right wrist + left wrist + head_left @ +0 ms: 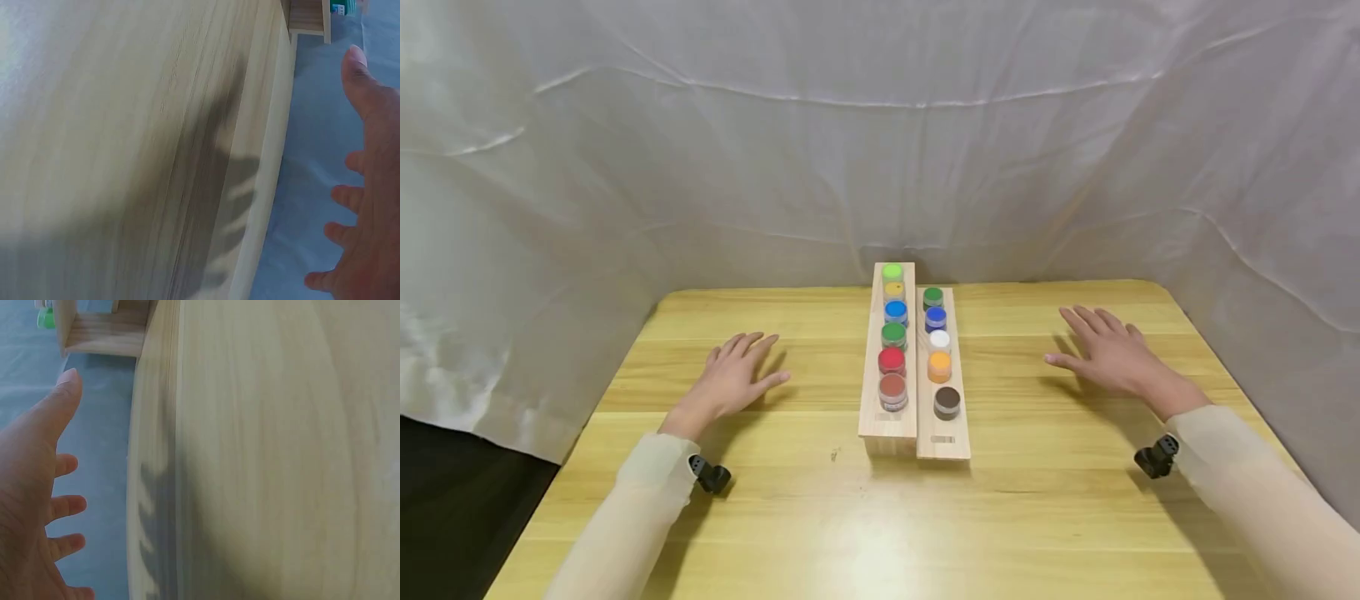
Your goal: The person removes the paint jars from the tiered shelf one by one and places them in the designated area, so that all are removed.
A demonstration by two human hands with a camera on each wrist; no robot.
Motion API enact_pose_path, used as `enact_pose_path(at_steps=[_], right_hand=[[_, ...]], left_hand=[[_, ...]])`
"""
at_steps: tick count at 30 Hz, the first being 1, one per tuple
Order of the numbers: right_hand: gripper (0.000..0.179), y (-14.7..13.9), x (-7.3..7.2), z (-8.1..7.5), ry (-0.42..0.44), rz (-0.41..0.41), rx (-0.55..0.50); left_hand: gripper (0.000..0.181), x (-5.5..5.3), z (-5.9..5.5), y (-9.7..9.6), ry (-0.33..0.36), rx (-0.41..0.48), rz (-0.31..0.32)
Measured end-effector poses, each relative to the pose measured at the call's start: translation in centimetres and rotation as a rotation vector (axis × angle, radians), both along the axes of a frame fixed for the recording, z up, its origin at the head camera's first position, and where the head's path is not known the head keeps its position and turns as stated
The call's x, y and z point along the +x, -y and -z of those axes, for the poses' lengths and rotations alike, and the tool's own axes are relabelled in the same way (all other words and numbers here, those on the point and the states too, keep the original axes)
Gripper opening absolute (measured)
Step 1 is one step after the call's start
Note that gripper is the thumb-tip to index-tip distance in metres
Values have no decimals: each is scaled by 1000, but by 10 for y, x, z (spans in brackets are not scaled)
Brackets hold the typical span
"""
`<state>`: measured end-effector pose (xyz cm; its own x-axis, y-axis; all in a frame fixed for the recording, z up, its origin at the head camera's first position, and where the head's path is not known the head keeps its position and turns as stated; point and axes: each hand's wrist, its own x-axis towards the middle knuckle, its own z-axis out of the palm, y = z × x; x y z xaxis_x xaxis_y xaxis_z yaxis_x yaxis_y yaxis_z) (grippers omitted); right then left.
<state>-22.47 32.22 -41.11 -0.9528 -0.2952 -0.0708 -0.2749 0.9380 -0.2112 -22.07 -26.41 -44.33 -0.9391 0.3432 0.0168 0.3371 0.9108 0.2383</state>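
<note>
My left hand [730,379] hovers over the left part of the table, fingers spread, holding nothing. On the other side my right hand [1108,354] is likewise spread and holds nothing. Between them stands a two-step wooden rack of small paint jars. Its taller left step [887,425] carries a row of several jars, from a light green jar [892,273] at the back to a brown-red jar [892,392] in front. The lower right step [943,450] bears a dark green jar [932,298], a blue, a white jar [939,341], an orange jar [939,367] and a black jar [947,403].
The wooden table [775,517] reaches back to a grey cloth [850,167] hanging behind and at the sides. A black area [460,500] lies beyond the left edge. Small dark cameras sit at the left wrist [710,475] and right wrist [1156,457].
</note>
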Motion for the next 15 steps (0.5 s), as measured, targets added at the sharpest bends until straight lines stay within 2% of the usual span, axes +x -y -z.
enact_pose_path(at_steps=[7,15], right_hand=[[89,7,-9,2,-63,-28,-99],[79,24,-23,3,-72,-49,-201]], left_hand=[[82,10,-7,-6,-60,26,48],[78,29,-25,-30,-85,95,138]])
